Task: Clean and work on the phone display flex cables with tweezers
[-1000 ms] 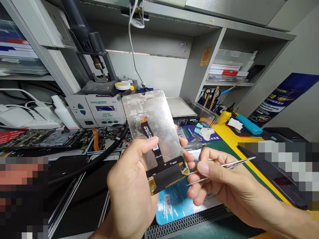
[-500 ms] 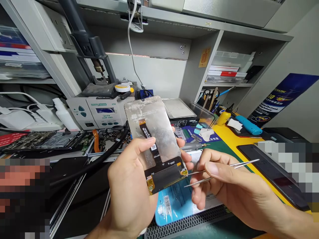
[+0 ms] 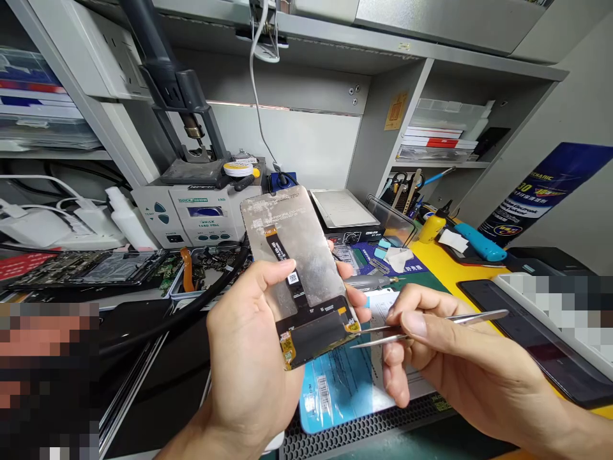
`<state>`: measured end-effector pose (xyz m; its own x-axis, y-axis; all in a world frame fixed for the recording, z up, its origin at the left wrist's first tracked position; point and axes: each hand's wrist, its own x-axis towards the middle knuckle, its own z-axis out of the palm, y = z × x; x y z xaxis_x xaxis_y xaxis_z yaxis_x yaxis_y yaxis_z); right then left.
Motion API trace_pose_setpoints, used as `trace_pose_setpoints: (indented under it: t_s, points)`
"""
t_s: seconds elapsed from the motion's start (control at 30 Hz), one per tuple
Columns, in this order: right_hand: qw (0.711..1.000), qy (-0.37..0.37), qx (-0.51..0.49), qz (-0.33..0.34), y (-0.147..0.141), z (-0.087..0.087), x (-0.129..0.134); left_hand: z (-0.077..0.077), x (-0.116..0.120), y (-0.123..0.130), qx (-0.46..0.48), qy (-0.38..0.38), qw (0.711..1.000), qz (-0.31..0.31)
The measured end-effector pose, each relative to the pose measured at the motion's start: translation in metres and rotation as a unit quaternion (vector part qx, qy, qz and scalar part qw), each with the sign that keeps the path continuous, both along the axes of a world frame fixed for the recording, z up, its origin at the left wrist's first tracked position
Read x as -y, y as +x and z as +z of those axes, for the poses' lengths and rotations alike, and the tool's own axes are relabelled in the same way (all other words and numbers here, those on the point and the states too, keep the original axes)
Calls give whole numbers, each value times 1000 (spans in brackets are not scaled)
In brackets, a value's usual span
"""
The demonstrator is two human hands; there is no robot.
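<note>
My left hand (image 3: 253, 358) is wrapped round a phone screen panel (image 3: 318, 255), whose silvery back faces me. The thumb presses on the black flex cable (image 3: 283, 259) that runs down its middle. Metal tweezers (image 3: 460, 317) are pinched in my right hand (image 3: 454, 358), right of the panel, with their two tips apart. One tip is at the gold contacts (image 3: 353, 327) on the panel's lower right corner; the other sits just below. Below the panel lies a blue packet (image 3: 335, 390).
A hot-air station (image 3: 201, 217) stands at the back left, with a thick black hose (image 3: 191, 316) crossing the left side. At the right are a dark phone (image 3: 536, 345), a yellow bottle (image 3: 433, 225) and a blue spray can (image 3: 541, 191). Circuit boards (image 3: 90, 268) lie at the left.
The tweezers have turned slightly in my right hand, and their lower tip has moved a little up and left. The panel is held almost as before. The view has shifted slightly.
</note>
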<state>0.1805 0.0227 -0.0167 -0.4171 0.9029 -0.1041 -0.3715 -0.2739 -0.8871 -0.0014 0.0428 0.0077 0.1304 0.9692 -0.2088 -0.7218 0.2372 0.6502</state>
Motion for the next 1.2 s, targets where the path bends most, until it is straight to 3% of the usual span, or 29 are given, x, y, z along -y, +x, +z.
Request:
trace_pose_setpoints:
  t_s: [0.27,0.53,0.87,1.2]
  points:
    - [998,-58,-18,0,-2,3,-2,-2,-2,0,12,19,1000,-7]
    - [996,-80,-43,-7,-4,4,-2,-2,-1,-1,2,10,1000,-24]
    - [997,-74,-27,-13,0,-4,-6,-6,-4,2,-4,-13,1000,-1]
    - [993,-114,-19,-38,-4,-1,-6,-8,-5,1,-21,2,1000,-1]
